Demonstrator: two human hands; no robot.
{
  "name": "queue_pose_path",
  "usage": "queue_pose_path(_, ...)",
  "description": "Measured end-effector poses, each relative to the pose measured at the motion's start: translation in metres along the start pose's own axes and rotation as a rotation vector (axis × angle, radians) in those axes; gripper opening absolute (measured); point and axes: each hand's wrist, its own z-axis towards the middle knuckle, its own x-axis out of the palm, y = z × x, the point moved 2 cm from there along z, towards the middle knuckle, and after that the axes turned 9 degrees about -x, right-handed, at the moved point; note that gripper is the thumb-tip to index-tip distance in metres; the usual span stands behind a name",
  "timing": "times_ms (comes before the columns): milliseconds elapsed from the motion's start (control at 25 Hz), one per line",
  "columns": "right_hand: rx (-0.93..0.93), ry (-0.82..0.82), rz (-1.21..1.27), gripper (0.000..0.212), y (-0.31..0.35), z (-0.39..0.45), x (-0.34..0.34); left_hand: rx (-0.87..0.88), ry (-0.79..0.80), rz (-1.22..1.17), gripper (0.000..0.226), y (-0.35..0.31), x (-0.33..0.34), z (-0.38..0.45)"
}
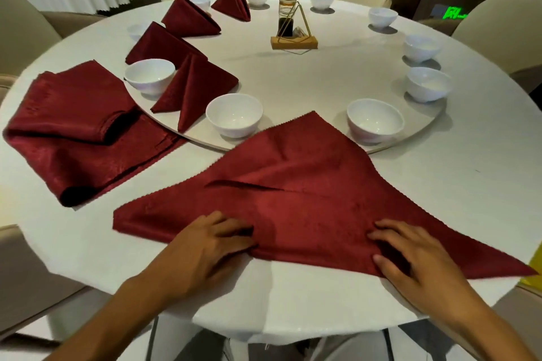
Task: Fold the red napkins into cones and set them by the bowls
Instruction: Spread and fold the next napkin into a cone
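A dark red cloth napkin (296,199), folded into a flat triangle, is spread on the near edge of the round white-clothed table (322,73), its long fold held down by the left hand (205,246) and right hand (410,255), fingers loosely spread on the cloth. The triangle stage appears done; rolling it into a cone is judged next, needing one corner carried across. Four red cones (193,88) are standing by ten white bowls (234,116), and one stack of unfolded red napkins (73,126) is lying at the left.

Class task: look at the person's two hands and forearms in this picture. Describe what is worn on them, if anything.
Both the left hand and the right hand are bare: no gloves, rings, watch or bracelets show. The forearms are uncovered too, with no sleeve in view.
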Motion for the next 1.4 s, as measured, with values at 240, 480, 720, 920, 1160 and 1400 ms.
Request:
queue_pose_path(240,-0.078,-0.073,-0.162,0.041,0.021,0.022,-0.013,-0.006,0.067,-0.025,0.031,-0.026,-0.003,-0.001)
queue_pose_path(480,-0.043,-0.046,-0.186,0.028,0.042,0.118,0.012,-0.487,-0.031,-0.119,0.057,0.04,-0.02,0.055)
queue_pose_path(720,0.045,-0.097,0.036,0.03,0.027,0.12,0.018,-0.414,0.158,-0.254,0.077,0.06,-0.007,0.102)
queue_pose_path(920,0.223,-0.315,0.341,0.008,0.025,0.122,0.018,-0.606,0.057,-0.341,0.012,0.067,-0.003,0.103)
queue_pose_path(1160,0.373,-0.657,0.661,0.007,0.044,0.17,-0.005,-0.665,0.02,-0.475,0.028,0.06,-0.01,0.102)
queue_pose_path(1400,0.116,-0.116,0.001,0.055,0.061,0.17,0.031,-0.706,0.034,-0.361,0.013,0.065,-0.015,0.09)
